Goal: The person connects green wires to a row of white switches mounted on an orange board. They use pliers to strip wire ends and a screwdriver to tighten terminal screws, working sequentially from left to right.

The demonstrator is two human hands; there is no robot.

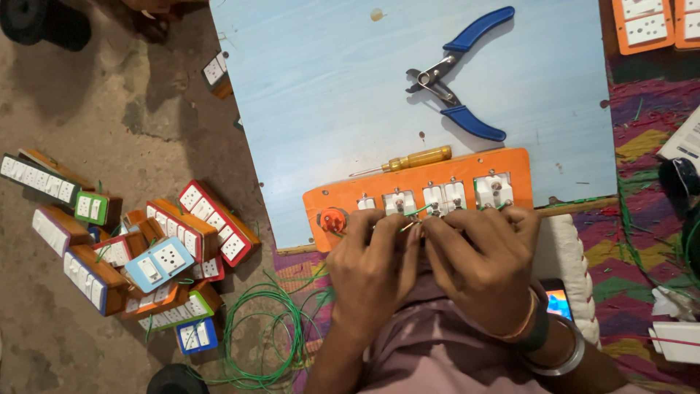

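Far left, on the bare floor: heap of finished switch boxes (pixel 146 248), mixed colours. Beside it a loose coil of green wire (pixel 266 332).

Centre: orange switch panel (pixel 415 193) lies at the near edge of a pale blue board (pixel 328 95), back side up, its white fittings showing.

Left hand (pixel 372 266) rests against the panel's near edge, fingers curled and pinching a thin green wire end (pixel 415 213). Right hand (pixel 485 259) touches it, fingers also bent onto the same fittings; exact grip hidden.

Beyond the panel: yellow-handled screwdriver (pixel 408 160), then blue-handled pliers (pixel 459 73) farther right.
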